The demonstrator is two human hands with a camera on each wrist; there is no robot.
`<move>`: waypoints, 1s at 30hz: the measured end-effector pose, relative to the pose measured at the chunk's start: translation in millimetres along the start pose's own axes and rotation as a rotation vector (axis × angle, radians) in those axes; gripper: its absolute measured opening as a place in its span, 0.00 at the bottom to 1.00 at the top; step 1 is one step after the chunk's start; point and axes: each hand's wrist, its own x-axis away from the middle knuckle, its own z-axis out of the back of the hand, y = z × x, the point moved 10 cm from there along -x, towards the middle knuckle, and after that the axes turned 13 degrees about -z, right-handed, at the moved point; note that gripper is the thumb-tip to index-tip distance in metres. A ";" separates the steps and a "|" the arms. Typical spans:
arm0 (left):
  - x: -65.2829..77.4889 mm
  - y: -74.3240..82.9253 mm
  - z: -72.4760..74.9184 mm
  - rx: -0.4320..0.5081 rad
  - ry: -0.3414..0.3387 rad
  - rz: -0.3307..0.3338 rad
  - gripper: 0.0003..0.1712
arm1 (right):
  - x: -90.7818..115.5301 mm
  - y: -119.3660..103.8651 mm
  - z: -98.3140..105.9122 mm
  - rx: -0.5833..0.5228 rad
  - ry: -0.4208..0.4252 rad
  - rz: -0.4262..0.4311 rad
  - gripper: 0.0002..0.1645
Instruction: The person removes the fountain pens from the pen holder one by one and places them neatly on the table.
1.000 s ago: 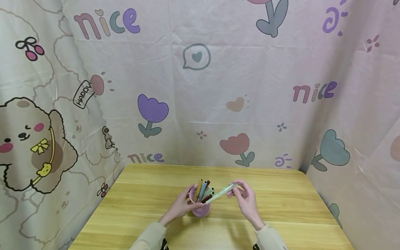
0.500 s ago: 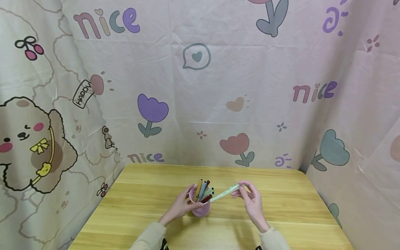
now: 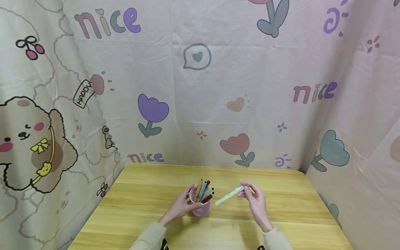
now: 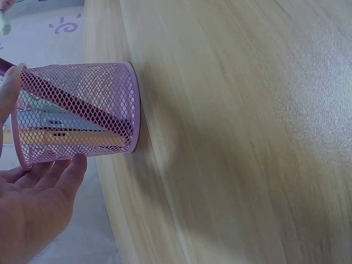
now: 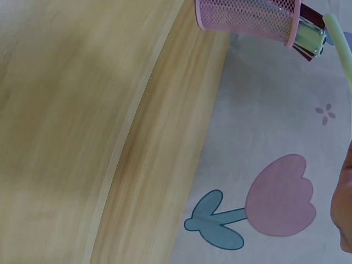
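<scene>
A pink mesh pen cup stands on the table, and my left hand grips it near the rim. In the left wrist view the thumb lies at the cup's rim and the fingers on its opposite side. Several pens lean inside, among them a yellow pen, a blue pen, a dark red pen and light green ones. To the right of the cup, my right hand pinches a light green pen by one end. Its free end slants down towards the cup, apart from it.
The wooden table has a straight back edge and rounded corners. Behind it and at both sides hangs a printed cloth with flowers, words and a cartoon bear.
My right hand has moved to the right with the light green pen, whose free end has gone from over the cup's rim to beside it. The left hand and cup have stayed put.
</scene>
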 end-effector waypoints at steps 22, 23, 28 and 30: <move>0.2 0.5 -0.2 -0.009 -0.003 -0.015 0.56 | -3.5 23.2 18.1 0.238 0.043 -0.261 0.26; 0.3 0.5 -0.2 -0.012 -0.003 -0.014 0.56 | -3.7 24.9 19.7 0.245 0.054 -0.278 0.26; 0.3 0.8 -0.4 -0.016 -0.006 -0.016 0.56 | -4.0 35.5 26.7 0.284 0.089 -0.392 0.25; 0.0 0.9 -0.5 -0.013 -0.005 -0.019 0.56 | -3.8 40.3 29.0 0.298 0.091 -0.430 0.25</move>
